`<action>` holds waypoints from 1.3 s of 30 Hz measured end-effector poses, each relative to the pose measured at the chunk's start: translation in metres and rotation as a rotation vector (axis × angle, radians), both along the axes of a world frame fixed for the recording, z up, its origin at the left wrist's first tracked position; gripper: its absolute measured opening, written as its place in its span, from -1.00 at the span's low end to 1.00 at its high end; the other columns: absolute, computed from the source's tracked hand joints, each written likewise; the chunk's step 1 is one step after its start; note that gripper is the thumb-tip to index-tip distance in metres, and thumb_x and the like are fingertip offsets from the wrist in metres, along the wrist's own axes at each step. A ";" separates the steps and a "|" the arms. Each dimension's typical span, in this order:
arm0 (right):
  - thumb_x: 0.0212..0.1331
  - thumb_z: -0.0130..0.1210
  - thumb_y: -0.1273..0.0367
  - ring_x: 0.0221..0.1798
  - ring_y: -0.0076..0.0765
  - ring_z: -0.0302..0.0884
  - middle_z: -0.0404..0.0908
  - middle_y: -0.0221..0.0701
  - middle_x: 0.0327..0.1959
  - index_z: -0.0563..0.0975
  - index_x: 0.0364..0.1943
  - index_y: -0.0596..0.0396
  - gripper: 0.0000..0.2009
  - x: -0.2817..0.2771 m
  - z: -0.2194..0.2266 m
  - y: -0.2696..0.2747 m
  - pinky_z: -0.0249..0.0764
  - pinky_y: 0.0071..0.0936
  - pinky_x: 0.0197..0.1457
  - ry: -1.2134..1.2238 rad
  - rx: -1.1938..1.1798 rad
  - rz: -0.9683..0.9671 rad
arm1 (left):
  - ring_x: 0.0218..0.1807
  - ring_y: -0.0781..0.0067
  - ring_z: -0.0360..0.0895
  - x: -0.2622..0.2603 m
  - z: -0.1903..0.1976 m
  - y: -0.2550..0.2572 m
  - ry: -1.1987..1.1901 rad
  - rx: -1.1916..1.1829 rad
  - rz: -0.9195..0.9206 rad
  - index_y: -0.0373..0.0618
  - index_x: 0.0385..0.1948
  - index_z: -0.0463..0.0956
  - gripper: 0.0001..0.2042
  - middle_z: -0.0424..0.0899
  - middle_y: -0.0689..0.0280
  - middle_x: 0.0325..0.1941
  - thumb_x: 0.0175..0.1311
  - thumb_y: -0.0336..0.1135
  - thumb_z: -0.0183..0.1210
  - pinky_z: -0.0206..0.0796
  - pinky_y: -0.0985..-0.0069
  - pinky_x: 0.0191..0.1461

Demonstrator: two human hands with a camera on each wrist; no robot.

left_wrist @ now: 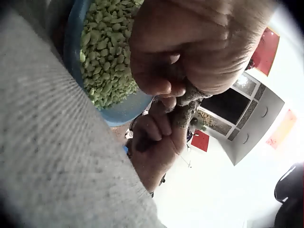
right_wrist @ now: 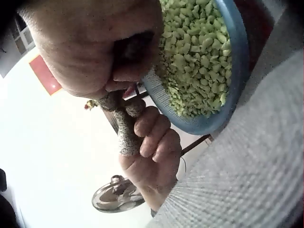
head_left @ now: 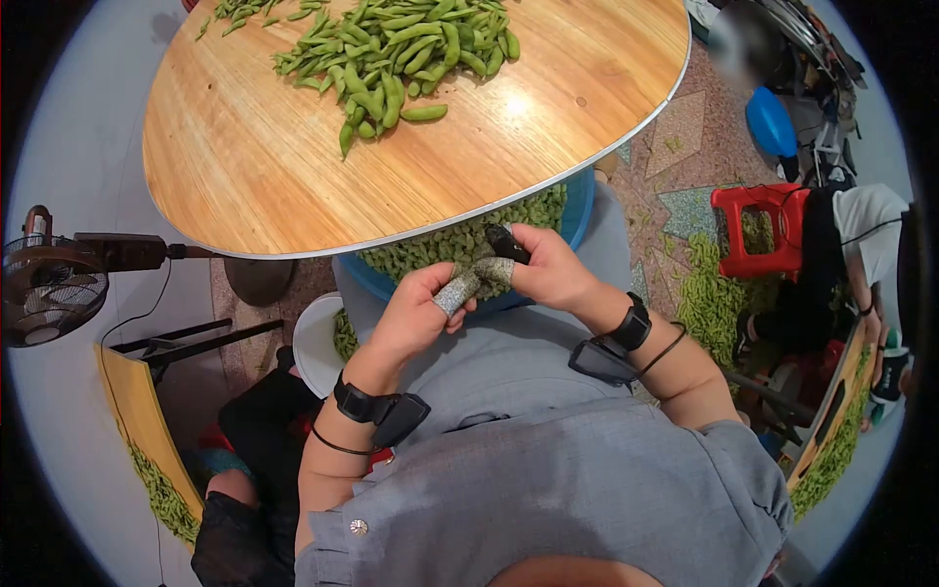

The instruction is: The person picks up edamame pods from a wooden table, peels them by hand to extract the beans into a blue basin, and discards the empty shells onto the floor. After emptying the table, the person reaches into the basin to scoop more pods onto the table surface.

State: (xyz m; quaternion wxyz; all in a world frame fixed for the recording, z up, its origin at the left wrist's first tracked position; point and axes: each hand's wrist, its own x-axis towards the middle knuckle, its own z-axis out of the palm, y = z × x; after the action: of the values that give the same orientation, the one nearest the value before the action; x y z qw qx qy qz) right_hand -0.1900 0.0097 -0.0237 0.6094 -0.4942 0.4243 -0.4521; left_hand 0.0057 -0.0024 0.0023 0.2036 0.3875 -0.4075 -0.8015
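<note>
My left hand (head_left: 413, 305) and right hand (head_left: 555, 271) meet thumb to thumb above a blue basin (head_left: 585, 210) of shelled green beans (left_wrist: 107, 52). Grey speckled wrapping (right_wrist: 127, 135) covers the thumbs, and a black cover (head_left: 507, 245) is on a right finger. The other fingers are curled in. Between them the hands pinch an edamame pod, almost wholly hidden by the fingers; a small green tip (right_wrist: 90, 104) shows beside the thumbs in the right wrist view. Whole edamame pods (head_left: 391, 59) are heaped on the round wooden table (head_left: 254, 186) ahead.
The table's edge (head_left: 421, 238) overhangs the far part of the basin. Left of my lap stands a white bucket (head_left: 313, 342). A fan (head_left: 54, 279) is at far left. On the right are a red stool (head_left: 768, 256), pods on the floor (head_left: 709, 303) and another person (head_left: 866, 225).
</note>
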 end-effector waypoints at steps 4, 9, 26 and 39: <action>0.16 0.12 0.38 -0.63 -0.74 0.17 0.38 -0.59 -0.59 0.49 -0.18 0.10 -0.82 -0.009 0.020 0.000 0.07 -0.71 -0.63 -0.299 0.442 0.072 | -0.61 0.74 0.28 -0.003 0.004 0.005 -0.159 -0.228 0.112 -0.19 -0.41 0.46 -0.92 0.49 0.45 -0.52 0.25 -0.47 0.00 0.13 0.70 -0.55; 0.14 0.09 0.41 -0.64 -0.77 0.19 0.37 -0.63 -0.61 0.50 -0.29 0.13 -0.89 -0.003 0.035 0.001 0.10 -0.72 -0.64 -0.171 0.428 0.039 | -0.46 0.11 0.41 -0.006 0.012 0.002 -0.536 -1.122 0.092 -0.23 -0.40 0.40 -0.87 0.41 0.13 -0.52 -0.01 -0.54 0.11 0.27 0.39 -0.41; 0.02 0.05 0.46 -0.56 -0.73 0.28 0.43 -0.59 -0.57 0.47 -0.34 0.18 -0.88 0.002 0.048 0.007 0.27 -0.68 -0.53 -0.075 0.346 -0.028 | -0.53 0.22 0.37 -0.010 0.041 0.007 -0.505 -0.958 -0.025 -0.21 -0.47 0.36 -0.93 0.36 0.19 -0.56 0.08 -0.48 0.07 0.24 0.35 -0.47; -0.08 0.13 0.41 -0.40 -0.35 0.47 0.53 -0.19 -0.43 0.47 -0.31 0.19 -0.78 -0.001 0.025 0.003 0.42 -0.43 -0.29 0.638 -0.453 0.012 | -0.65 0.79 0.13 -0.007 0.017 0.005 -0.200 -0.110 0.202 -0.11 -0.48 0.48 -0.87 0.35 0.54 -0.62 0.27 -0.36 0.02 -0.06 0.74 -0.62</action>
State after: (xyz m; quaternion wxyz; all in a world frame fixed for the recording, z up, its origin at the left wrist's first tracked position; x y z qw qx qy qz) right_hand -0.1905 0.0132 0.0008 0.3250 -0.7344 0.4790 -0.3544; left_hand -0.0016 0.0027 0.0188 0.2628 0.4925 -0.4280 -0.7107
